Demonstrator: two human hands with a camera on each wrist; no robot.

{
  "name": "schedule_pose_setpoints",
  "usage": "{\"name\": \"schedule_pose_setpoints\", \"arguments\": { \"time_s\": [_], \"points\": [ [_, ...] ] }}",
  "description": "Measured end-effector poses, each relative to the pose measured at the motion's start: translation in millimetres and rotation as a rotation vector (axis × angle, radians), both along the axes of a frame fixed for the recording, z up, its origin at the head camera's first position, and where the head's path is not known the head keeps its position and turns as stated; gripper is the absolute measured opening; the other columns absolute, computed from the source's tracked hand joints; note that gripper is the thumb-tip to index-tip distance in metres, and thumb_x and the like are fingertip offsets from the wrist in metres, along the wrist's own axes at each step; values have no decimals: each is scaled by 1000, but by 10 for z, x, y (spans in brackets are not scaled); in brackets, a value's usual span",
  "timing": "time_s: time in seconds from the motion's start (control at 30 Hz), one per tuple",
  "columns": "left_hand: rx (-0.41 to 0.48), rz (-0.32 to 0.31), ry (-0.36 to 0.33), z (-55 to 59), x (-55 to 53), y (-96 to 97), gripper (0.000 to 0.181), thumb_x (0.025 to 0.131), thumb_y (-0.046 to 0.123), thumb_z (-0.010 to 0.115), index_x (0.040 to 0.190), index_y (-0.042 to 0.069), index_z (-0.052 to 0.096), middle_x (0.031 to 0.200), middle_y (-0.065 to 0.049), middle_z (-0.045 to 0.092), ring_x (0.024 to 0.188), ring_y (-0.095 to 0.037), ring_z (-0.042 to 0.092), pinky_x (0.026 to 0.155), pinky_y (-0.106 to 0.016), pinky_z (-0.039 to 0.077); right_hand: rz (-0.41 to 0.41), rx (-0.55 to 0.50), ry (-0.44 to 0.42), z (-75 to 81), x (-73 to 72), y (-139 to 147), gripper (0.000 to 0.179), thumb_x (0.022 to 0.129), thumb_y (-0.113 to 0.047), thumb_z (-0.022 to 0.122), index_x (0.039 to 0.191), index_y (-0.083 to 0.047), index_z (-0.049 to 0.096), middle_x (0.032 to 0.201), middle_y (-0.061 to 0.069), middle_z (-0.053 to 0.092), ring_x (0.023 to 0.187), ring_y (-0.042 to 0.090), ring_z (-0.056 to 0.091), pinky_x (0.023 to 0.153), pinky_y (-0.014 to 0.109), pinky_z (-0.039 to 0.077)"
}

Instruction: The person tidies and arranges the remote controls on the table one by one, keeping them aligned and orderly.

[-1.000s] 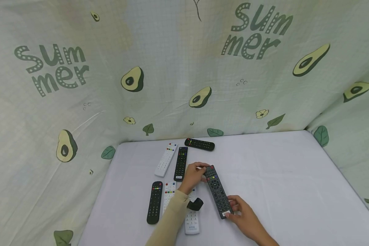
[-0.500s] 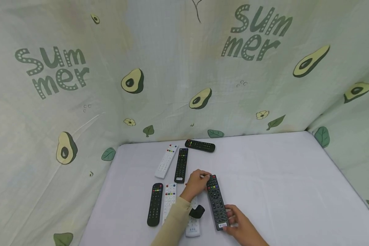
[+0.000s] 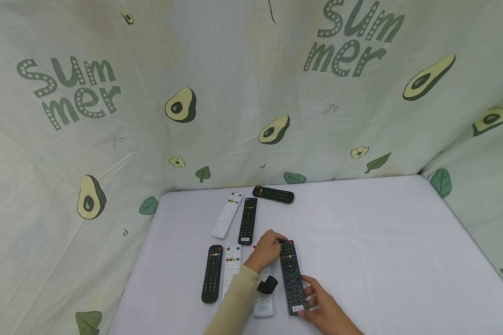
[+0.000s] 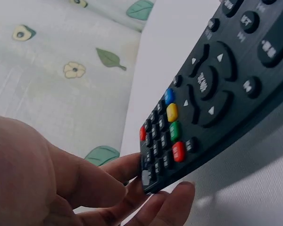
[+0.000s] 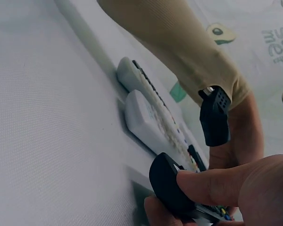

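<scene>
A dark grey remote control point(image 3: 292, 279) with coloured buttons is held between both hands, face up. At its far end, my left hand point(image 3: 268, 250) has curled fingers around the corner; in the left wrist view the fingers point(image 4: 174, 205) lie at and under that end. The near end, with its white label, is pinched by my right hand point(image 3: 324, 307). In the right wrist view the thumb point(image 5: 212, 184) presses on top of the remote and a finger lies beneath. A shadow shows under the remote. Beside it, a white remote point(image 3: 263, 303) is partly hidden by the left forearm.
Left of the forearm lie a black remote point(image 3: 212, 274) and a white remote point(image 3: 232, 263), partly covered by the sleeve. Farther back are another white remote point(image 3: 227, 216), a black remote point(image 3: 248, 221) and a black remote point(image 3: 273, 194) lying crosswise. A patterned cloth point(image 3: 226, 139) hangs behind the table.
Both hands have brought the dark grey remote nearer and a little left, turning it closer in line with the remotes beside it. The other remotes stay in place.
</scene>
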State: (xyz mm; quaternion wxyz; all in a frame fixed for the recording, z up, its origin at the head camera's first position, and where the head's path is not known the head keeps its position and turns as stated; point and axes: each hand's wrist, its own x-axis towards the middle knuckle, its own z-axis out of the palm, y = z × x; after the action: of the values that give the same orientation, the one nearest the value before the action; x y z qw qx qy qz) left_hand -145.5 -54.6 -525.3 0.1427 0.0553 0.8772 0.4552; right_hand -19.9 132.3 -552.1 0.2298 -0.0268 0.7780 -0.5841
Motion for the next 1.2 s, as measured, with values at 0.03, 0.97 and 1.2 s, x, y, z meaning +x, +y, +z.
{"name": "schedule_pose_setpoints", "arguments": {
  "time_s": [0.03,0.97,1.2],
  "points": [
    [-5,-12,-3,7,1,-5,40,94,-7,43,117,-1,75,115,-12,66,114,-30,62,106,-54,50,3,2,4,-1,0,-7,87,80,1,82,153,13,35,112,13,60,92,21,60,71,27,56],
    [-163,-109,9,-23,38,12,39,98,-3,49,131,-5,68,120,-15,60,111,-26,59,104,-49,53,81,212,184,42,-18,-43,88,82,-17,88,147,21,42,111,7,58,75,2,55,65,22,56],
    [-140,-86,85,39,42,-29,39,98,-5,48,130,-1,70,125,-15,60,120,-30,57,105,-51,52,-49,364,213,219,-103,-63,77,84,-21,88,144,12,53,110,5,61,73,4,54,60,23,52]
  ]
}}
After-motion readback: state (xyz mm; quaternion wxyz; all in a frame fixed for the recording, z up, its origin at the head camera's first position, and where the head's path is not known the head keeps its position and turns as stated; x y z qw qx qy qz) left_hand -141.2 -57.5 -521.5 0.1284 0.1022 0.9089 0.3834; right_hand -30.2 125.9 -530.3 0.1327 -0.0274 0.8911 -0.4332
